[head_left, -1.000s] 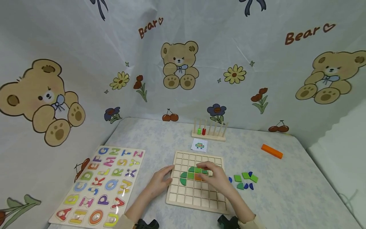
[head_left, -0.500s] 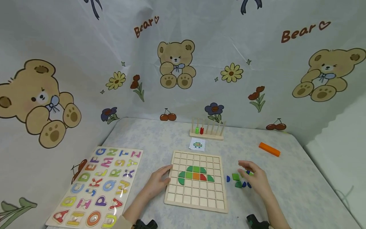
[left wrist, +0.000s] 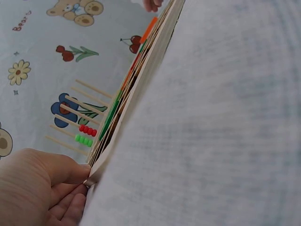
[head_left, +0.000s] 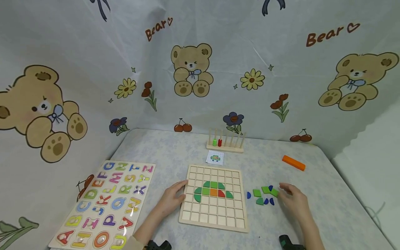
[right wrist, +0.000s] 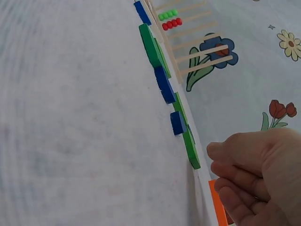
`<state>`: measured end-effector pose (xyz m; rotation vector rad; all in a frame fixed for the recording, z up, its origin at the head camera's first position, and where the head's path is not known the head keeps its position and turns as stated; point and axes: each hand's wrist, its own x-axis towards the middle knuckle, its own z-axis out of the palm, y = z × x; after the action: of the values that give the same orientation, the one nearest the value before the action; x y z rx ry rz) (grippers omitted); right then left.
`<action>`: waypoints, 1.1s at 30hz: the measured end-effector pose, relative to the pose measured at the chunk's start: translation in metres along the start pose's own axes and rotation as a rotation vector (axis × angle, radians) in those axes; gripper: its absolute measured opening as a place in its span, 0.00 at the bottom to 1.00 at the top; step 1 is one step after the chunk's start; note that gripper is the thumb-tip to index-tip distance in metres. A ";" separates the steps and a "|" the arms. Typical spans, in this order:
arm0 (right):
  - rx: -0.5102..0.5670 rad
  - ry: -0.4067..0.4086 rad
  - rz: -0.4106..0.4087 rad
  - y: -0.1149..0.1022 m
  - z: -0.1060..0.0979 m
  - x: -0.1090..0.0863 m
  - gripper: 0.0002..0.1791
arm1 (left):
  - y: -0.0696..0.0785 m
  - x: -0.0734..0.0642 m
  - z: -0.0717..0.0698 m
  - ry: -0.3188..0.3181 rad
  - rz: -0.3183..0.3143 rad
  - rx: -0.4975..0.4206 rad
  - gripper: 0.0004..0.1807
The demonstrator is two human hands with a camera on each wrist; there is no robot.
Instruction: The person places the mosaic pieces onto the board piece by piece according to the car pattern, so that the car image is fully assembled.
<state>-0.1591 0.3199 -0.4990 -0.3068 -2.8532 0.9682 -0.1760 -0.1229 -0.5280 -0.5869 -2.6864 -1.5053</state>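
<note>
My left hand pinches the left edge of the wooden grid board between thumb and fingers, seen close up in the left wrist view. On the board lie green pieces, an orange square and a red quarter-round piece. Beside the loose pieces at the right, my right hand has its fingers loosely bent, with nothing held. The nearest piece is a green square, just left of the fingertips. Small blue pieces and other green pieces lie around it.
A letter puzzle board lies at the left. Behind the grid board are a pattern card and a peg rack with green and red beads. An orange stick lies at the back right.
My right hand has left the grid board, where the red piece now shows, passed over the loose pieces and moved to their right side. My left hand stays at the board's edge.
</note>
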 end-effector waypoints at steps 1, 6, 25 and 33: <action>-0.007 0.000 0.005 0.002 0.002 0.000 0.23 | 0.000 0.000 0.000 0.000 0.002 0.000 0.28; -0.047 0.016 -0.019 0.008 0.009 0.001 0.21 | -0.001 0.000 0.000 0.000 0.006 -0.002 0.28; -0.101 0.054 -0.159 0.011 0.012 -0.002 0.18 | 0.000 0.000 0.000 -0.003 -0.013 0.000 0.28; -0.035 0.073 -0.164 -0.002 0.002 -0.005 0.18 | -0.002 0.000 0.001 0.006 0.014 0.007 0.28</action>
<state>-0.1551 0.3161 -0.4999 -0.1055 -2.7798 0.8596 -0.1766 -0.1232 -0.5305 -0.5995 -2.6762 -1.4913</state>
